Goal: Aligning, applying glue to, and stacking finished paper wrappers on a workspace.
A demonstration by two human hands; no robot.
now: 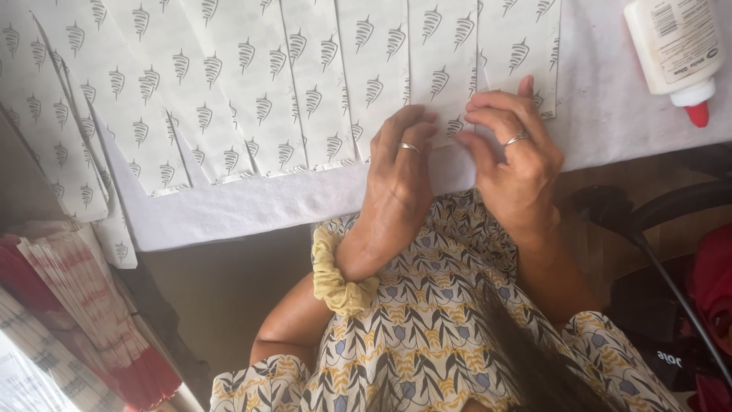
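**Fingertips pressing a printed paper sheet flat on the table edge**

Fingers of both hands lie curled and pressed down on one white paper sheet [446, 76], gripping nothing between them: the left hand [396, 172] has its fingertips bent onto the sheet's lower edge, and the right hand [512, 152] rests just beside it, its fingers laid sideways across the same lower corner. The two hands nearly touch over the paper. Each wears a thin ring.

To do this pressing well, I judge that the fingertips should bear down evenly along the bottom strip, working from the middle outward so the sheet stays square with its neighbours and no crease or bubble is trapped; one hand should anchor while the other smooths.

That sheet is tall, narrow and white, printed with rows of small dark leaf-like marks. It lies near the front edge of a white table cover [229, 210], at the right end of a fanned row of like sheets [229, 91] that overlap one another toward the left.

A white glue bottle [677, 49] with a red tip lies on the cover well to the right of the hands. A yellow scrunchie [335, 278] circles the left wrist. Stacked red-and-white papers [91, 305] sit low at the left.
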